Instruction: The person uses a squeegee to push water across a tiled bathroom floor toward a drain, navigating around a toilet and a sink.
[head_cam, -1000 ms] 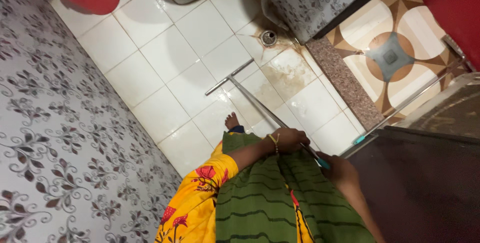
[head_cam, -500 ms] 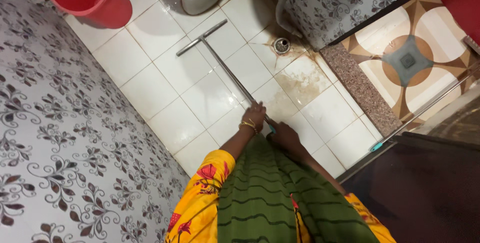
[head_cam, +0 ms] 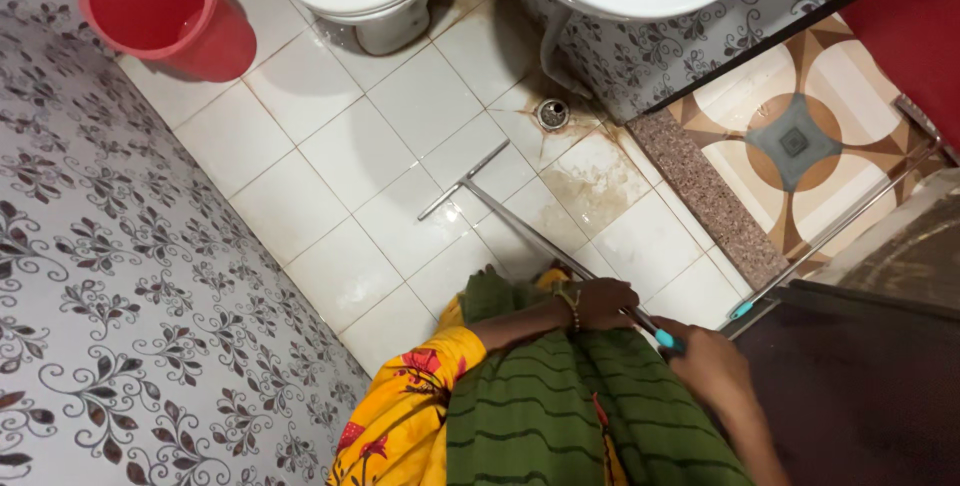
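— Head view: what's gripped?
— A floor squeegee (head_cam: 520,221). Left hand (head_cam: 603,302) is wrapped round its metal shaft; right hand (head_cam: 712,364) is closed over the teal handle end, which is mostly hidden.
— And the blade?
— Flat on the white floor tiles (head_cam: 330,146), near the drain (head_cam: 553,113).
— The feet?
— Hidden by green cloth (head_cam: 540,406).

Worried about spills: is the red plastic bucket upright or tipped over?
Upright: the red plastic bucket stands on the white tiled floor, its open mouth facing up.
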